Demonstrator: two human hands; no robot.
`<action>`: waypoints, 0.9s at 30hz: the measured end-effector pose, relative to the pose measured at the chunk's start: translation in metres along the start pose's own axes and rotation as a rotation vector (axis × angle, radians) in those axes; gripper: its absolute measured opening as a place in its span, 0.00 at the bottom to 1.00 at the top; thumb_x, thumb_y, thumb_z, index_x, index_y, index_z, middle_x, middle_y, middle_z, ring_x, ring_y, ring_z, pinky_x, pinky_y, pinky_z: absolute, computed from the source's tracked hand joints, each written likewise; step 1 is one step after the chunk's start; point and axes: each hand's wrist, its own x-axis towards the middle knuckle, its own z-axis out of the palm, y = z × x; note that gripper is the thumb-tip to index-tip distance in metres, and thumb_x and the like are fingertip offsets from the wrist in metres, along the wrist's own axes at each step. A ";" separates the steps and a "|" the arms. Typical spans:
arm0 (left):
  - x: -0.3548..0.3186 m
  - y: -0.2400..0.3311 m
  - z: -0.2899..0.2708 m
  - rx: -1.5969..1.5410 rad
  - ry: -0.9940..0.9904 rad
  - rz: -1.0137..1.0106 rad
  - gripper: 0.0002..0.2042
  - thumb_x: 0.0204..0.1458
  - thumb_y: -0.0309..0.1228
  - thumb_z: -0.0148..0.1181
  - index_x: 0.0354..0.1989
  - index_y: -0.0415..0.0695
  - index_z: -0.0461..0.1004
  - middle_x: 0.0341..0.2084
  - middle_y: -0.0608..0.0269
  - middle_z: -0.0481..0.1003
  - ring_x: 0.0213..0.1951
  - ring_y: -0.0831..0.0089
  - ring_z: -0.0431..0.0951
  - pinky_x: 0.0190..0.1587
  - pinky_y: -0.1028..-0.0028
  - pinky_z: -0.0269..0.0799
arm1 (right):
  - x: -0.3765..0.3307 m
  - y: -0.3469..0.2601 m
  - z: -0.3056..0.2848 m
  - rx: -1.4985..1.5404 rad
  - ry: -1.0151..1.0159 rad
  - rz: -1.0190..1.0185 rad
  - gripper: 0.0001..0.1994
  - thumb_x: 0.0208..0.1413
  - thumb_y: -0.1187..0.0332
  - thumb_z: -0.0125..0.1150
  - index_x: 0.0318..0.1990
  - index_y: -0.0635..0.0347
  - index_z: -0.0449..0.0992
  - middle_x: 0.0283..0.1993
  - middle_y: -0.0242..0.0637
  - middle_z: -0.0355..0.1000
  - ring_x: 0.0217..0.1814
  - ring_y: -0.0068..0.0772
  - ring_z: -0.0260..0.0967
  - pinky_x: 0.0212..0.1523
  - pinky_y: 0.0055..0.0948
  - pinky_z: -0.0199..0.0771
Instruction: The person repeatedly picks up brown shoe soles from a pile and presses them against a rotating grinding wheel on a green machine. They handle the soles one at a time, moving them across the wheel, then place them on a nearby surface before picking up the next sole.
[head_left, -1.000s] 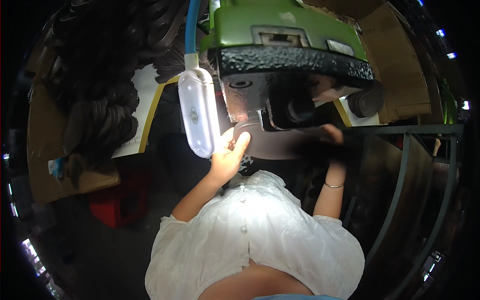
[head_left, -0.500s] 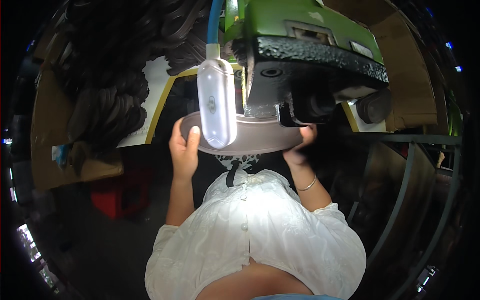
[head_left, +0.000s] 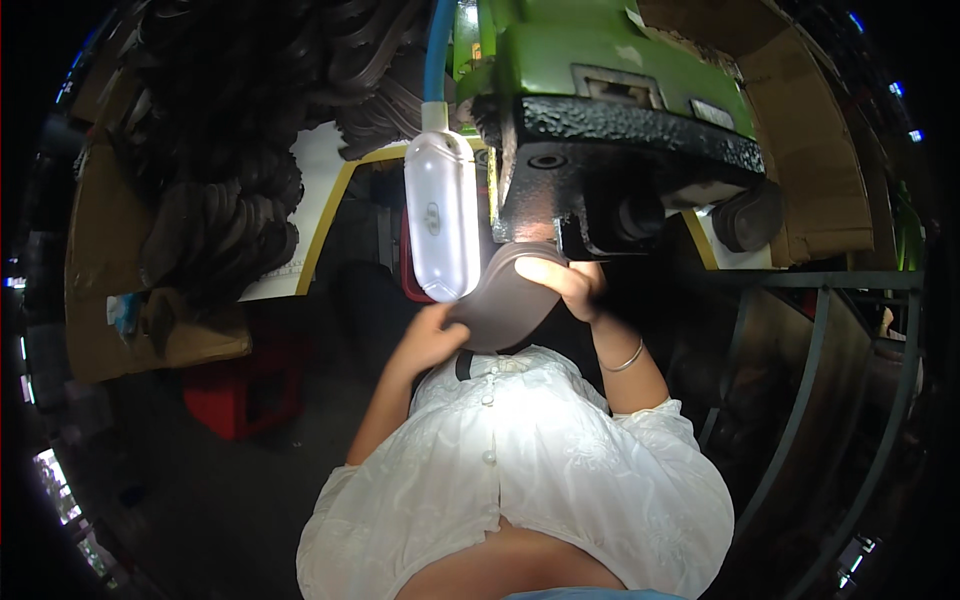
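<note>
A dark grey-brown shoe sole (head_left: 505, 312) slants in front of my chest, just below the black underside of a green machine (head_left: 600, 70). My right hand (head_left: 572, 287) is closed on its upper end, thumb lying flat across the face and fingers behind. At the lower left edge my left hand (head_left: 432, 340) grips the sole with curled fingers, a little smeared by motion. A white oval lamp (head_left: 440, 215) on a blue flexible neck hangs in front and covers part of the sole's left edge.
Piles of dark soles (head_left: 215, 225) lie at the left on a white, yellow-edged table (head_left: 318, 170) and by a cardboard box (head_left: 95, 260). More soles (head_left: 745, 218) rest at the right, beside another carton (head_left: 815, 150). A red stool (head_left: 235, 395) stands lower left; a metal rack (head_left: 810, 360), lower right.
The sole has turned from lying crosswise to slanting down to the left. My left hand moved right and lower; my right hand moved left, its thumb now on the sole's face.
</note>
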 end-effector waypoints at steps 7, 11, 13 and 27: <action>0.017 0.020 0.067 0.067 -0.356 0.290 0.20 0.41 0.33 0.58 0.44 0.38 0.68 0.34 0.52 0.73 0.33 0.64 0.75 0.38 0.71 0.69 | 0.005 -0.015 -0.001 -0.329 -0.041 0.039 0.15 0.44 0.69 0.62 0.39 0.65 0.72 0.36 0.37 0.73 0.37 0.22 0.69 0.39 0.23 0.69; 0.023 0.062 0.055 0.184 -0.217 0.113 0.24 0.42 0.35 0.63 0.48 0.37 0.65 0.34 0.57 0.72 0.31 0.72 0.73 0.36 0.75 0.70 | -0.007 -0.026 -0.055 -0.693 0.164 -0.138 0.15 0.45 0.69 0.61 0.40 0.66 0.72 0.36 0.43 0.73 0.36 0.25 0.71 0.39 0.25 0.69; 0.026 0.030 0.049 -0.011 -0.024 0.094 0.22 0.44 0.35 0.62 0.46 0.38 0.66 0.29 0.60 0.73 0.29 0.78 0.73 0.31 0.79 0.69 | -0.016 -0.026 -0.093 -0.296 0.827 -0.316 0.12 0.50 0.76 0.54 0.43 0.64 0.71 0.36 0.31 0.70 0.35 0.18 0.66 0.37 0.17 0.67; 0.022 -0.005 0.023 -0.178 0.022 -0.012 0.14 0.50 0.28 0.56 0.44 0.36 0.67 0.24 0.69 0.72 0.25 0.88 0.66 0.28 0.87 0.62 | 0.034 0.045 -0.208 -0.777 1.060 -0.471 0.14 0.49 0.66 0.59 0.41 0.64 0.71 0.24 0.35 0.70 0.25 0.24 0.68 0.28 0.21 0.67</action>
